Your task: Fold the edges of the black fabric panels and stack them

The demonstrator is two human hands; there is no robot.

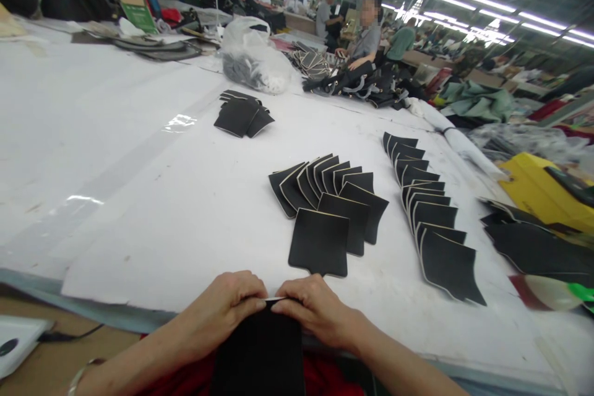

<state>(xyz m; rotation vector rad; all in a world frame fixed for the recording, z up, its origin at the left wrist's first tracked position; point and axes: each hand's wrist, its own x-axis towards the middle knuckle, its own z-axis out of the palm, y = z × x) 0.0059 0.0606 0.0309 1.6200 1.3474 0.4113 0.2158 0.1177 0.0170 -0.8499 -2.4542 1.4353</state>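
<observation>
A black leather-like panel point(260, 352) hangs at the table's near edge, with both my hands at its top edge. My left hand point(232, 300) pinches the edge between thumb and fingers on the left side. Close beside it, my right hand point(313, 306) pinches the same edge on the right. A thin pale strip shows along the edge between my thumbs. Just beyond my hands lies a fanned group of black panels point(320, 241) with pale edges. To the right, a long overlapping row of similar panels point(445, 260) runs away from me.
Farther back sits a small stack of black pieces point(236, 117), near a clear plastic bag point(255, 55). A yellow box point(547, 192) and dark pieces point(538, 247) lie at right, beside a bottle with a green tip point(552, 292). A person point(366, 37) works across the white-covered table point(139, 216).
</observation>
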